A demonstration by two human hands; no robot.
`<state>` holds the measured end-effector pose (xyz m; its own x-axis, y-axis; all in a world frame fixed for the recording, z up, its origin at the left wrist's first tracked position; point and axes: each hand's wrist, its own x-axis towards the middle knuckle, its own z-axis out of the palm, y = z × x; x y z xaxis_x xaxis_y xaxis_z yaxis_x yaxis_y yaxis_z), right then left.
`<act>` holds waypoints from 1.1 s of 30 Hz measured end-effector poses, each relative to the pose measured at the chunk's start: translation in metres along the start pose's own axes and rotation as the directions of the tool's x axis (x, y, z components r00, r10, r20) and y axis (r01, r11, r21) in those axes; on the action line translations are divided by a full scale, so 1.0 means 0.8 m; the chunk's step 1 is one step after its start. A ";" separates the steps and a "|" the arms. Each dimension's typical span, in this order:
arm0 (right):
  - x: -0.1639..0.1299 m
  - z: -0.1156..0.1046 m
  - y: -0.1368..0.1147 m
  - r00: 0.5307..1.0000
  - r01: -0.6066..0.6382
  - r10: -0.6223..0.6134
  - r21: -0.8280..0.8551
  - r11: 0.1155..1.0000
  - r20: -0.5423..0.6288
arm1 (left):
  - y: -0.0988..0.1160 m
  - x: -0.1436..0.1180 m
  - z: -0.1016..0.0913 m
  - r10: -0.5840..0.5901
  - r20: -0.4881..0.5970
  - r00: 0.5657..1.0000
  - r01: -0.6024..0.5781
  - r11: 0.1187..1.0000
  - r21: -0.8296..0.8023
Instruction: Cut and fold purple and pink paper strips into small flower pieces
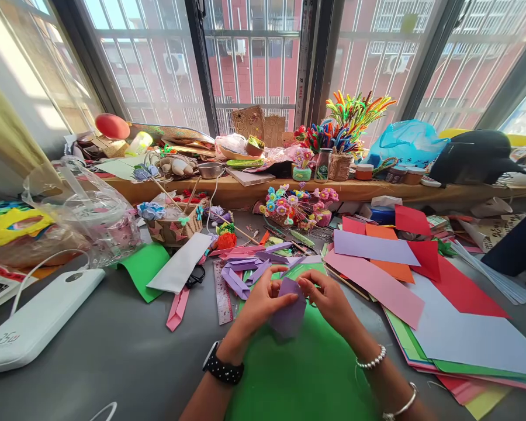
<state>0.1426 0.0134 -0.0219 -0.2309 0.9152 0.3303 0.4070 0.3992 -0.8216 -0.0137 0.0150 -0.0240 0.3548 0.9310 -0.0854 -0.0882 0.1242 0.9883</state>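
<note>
My left hand (260, 307) and my right hand (328, 301) together hold a small folded piece of lilac paper (288, 313) just above a green sheet (304, 374) on the grey table. Both thumbs pinch its upper edge from either side. A black watch sits on my left wrist and bead and metal bracelets on my right. Several folded purple paper strips (249, 270) lie just beyond my hands, next to a pink ruler (222, 292).
Loose coloured sheets (403, 280) are stacked at the right. A white power bank (35, 321) with a cable lies at the left, near a clear plastic bag (87, 216). A basket (175, 228), paper flowers (296, 207) and pipe cleaners (355, 117) crowd the wooden sill behind.
</note>
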 end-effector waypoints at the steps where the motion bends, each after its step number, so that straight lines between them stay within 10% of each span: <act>1: -0.001 0.002 -0.001 1.000 0.008 -0.008 -0.013 1.000 0.004 | -0.002 0.001 0.000 0.003 0.014 1.000 -0.003 1.000 0.011; 10: -0.006 0.021 0.004 0.974 0.125 -0.192 -0.423 0.897 -0.119 | -0.005 0.000 0.003 -0.013 0.080 0.997 0.012 1.000 0.008; 22: -0.003 -0.001 -0.007 0.999 0.016 -0.014 -0.054 0.998 0.038 | 0.002 -0.003 0.003 0.068 -0.071 0.995 -0.065 0.997 0.032; 33: -0.006 -0.003 -0.012 0.999 -0.002 0.006 -0.089 0.996 0.051 | 0.001 0.000 0.010 0.222 -0.198 0.955 -0.163 0.948 0.275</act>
<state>0.1418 0.0048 -0.0144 -0.2727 0.9137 0.3011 0.4845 0.4009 -0.7776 -0.0066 0.0123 -0.0224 0.1352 0.9844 0.1125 0.1141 -0.1283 0.9852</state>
